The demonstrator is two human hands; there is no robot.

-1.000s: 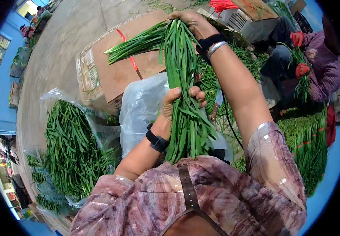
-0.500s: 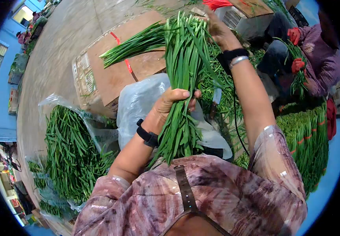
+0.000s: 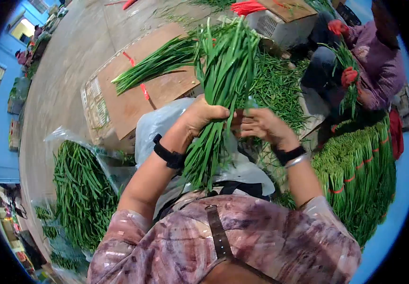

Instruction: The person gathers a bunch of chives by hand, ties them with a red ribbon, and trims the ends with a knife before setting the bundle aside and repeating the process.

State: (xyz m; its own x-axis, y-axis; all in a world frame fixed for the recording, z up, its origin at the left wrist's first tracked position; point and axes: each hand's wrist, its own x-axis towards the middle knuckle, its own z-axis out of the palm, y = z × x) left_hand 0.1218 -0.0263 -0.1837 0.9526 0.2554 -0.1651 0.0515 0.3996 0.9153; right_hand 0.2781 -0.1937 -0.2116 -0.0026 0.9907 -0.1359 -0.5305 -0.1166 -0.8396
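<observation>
The left hand [image 3: 204, 116] is wrapped tight around the big bunch of green leaves [image 3: 226, 66], which stands up just right of the cardboard box [image 3: 128, 104]. The right hand [image 3: 261, 127] is beside the bunch, away from the box, with bent fingers. I cannot tell if it holds any leaves.

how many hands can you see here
4. The left hand grips the bunch of greens; the right hand is beside it; a co-worker's upper gloved hand and lower gloved hand are upper right.
</observation>
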